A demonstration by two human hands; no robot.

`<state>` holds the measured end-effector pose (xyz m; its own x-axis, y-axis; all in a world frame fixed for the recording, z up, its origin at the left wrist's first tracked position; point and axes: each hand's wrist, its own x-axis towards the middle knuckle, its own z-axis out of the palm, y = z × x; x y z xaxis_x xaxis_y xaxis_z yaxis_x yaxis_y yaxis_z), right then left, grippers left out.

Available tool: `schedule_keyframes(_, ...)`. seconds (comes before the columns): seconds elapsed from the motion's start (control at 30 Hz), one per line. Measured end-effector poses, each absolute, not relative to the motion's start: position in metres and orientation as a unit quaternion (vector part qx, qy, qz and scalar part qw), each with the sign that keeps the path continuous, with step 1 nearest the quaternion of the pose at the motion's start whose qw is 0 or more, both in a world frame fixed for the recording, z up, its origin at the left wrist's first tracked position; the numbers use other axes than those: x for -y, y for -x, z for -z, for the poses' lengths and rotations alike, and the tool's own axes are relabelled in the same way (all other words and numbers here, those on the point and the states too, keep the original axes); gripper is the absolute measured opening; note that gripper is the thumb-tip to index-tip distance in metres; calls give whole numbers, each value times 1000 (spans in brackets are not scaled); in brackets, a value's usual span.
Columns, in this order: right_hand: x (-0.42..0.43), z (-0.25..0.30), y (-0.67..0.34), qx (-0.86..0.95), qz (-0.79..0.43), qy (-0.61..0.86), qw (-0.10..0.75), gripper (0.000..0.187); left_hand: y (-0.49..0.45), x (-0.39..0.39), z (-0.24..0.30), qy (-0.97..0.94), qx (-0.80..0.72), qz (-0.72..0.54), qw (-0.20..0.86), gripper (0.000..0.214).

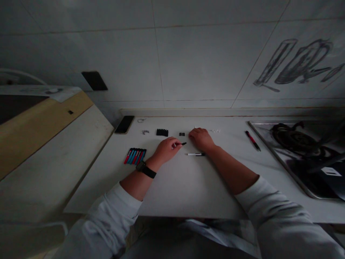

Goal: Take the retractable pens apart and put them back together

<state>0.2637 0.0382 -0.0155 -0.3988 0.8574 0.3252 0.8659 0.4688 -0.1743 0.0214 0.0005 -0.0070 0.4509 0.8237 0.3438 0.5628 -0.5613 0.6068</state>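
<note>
My left hand (pixel 167 148), with a black watch on its wrist, pinches a small black pen part (pixel 184 144) that points right. To its right, my right hand (pixel 201 138) rests on the counter with fingers bent down and together; whatever lies under the fingertips is hidden. A thin white and black pen refill (pixel 194 154) lies in front of the hands. Small black pieces (pixel 182 134) sit between and beyond the hands. Farther left are a row of black pen parts (pixel 162 132), several small springs (pixel 145 132) and red and blue pen barrels (pixel 135 156). Tiny white pieces (pixel 215 130) are scattered beyond my right hand.
A red and black pen (pixel 252 140) lies on the white counter (pixel 188 194), near a gas stove (pixel 296 158) at right. A phone (pixel 124 124) and a ring-shaped object (pixel 141 121) are at back left. The tiled wall (pixel 194 64) rises behind.
</note>
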Motion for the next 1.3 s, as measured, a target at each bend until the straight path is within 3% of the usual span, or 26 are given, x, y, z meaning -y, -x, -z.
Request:
schedule_keyframes(0.53,4,14,-262,690,-226,511,461,23,-20,1,6,-827,-405,-330,207,8)
schedule_keyframes(0.7,7,14,-255,675,-307,505,442,28,-20,1,6,-829,-393,-337,210,8)
schedule_keyframes(1.3,11,17,-249,692,-337,466,438,28,-20,1,6,-836,-367,-354,201,8)
